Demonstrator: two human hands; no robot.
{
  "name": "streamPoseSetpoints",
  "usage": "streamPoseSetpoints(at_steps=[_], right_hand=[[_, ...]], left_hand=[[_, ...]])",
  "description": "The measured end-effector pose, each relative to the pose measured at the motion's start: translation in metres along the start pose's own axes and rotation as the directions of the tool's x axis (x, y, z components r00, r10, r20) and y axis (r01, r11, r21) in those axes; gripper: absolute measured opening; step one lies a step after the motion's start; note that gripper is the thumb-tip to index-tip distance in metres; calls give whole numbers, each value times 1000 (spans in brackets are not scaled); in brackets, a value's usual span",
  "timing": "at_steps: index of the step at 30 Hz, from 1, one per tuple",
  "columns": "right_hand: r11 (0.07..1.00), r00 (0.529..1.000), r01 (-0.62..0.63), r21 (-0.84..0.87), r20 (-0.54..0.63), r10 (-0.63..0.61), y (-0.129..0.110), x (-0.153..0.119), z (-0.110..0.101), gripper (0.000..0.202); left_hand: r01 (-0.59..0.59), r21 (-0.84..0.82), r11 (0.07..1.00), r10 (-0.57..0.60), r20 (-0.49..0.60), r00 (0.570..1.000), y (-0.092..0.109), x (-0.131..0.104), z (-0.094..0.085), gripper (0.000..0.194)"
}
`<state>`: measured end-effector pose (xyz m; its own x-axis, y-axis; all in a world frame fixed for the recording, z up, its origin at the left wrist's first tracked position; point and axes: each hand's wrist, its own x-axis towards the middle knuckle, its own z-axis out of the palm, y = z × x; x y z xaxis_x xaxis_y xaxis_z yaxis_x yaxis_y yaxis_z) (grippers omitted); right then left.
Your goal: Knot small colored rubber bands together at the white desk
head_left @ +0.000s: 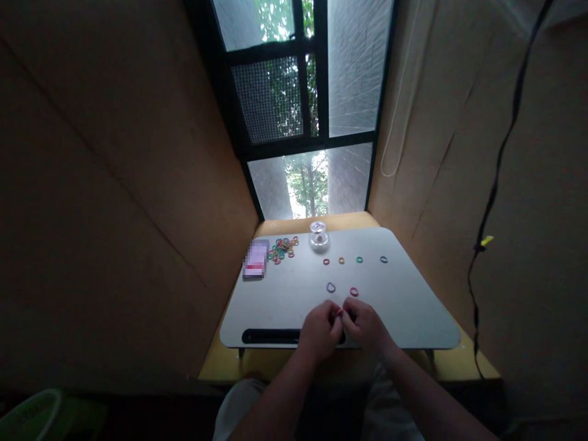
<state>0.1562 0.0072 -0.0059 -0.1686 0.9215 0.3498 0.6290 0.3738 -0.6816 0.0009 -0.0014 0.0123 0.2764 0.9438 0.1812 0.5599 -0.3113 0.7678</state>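
Observation:
My left hand (321,327) and my right hand (364,321) meet near the front edge of the white table (275,306). Between their pinched fingertips is a small pinkish-red band (340,312), mostly hidden by the fingers. Just beyond my hands lie a purple band (331,287) and a pink band (354,291). Farther back, a red band (326,261), a yellow band (341,260), a green band (359,260) and a blue band (384,260) form a spaced row. A pile of mixed colored bands (282,248) sits at the back left.
A clear container (318,237) stands at the table's back. A phone-like item (256,259), its surface pixelated, lies at the left edge. A black slot (271,335) runs along the front. At right hangs a dark cable (498,165).

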Motion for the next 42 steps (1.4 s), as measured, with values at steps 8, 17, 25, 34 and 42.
streamPoseSetpoints(at_steps=[8, 17, 25, 34, 42], right_hand=[[1000, 1000, -3, -1, -6, 3, -3, 0, -2, 16], [1000, 1000, 16, -2, -24, -16, 0, -3, 3, 16], [999, 999, 20, -38, -42, -22, -2, -5, 3, 19], [999, 998, 27, -42, -47, -29, 0, -7, 5, 20], [999, 999, 21, -44, -39, -22, 0, -7, 5, 18]], left_hand=[[0, -7, 1000, 0, -6, 1000, -1, 0, 1, 10], [-11, 16, 1000, 11, -35, 999, -1, -2, 2, 10], [-32, 25, 999, 33, -57, 998, -5, -4, 4, 8], [-41, 28, 999, 43, -62, 997, -4, -7, 4, 9], [-24, 37, 999, 26, -55, 998, -2, -6, 4, 8]])
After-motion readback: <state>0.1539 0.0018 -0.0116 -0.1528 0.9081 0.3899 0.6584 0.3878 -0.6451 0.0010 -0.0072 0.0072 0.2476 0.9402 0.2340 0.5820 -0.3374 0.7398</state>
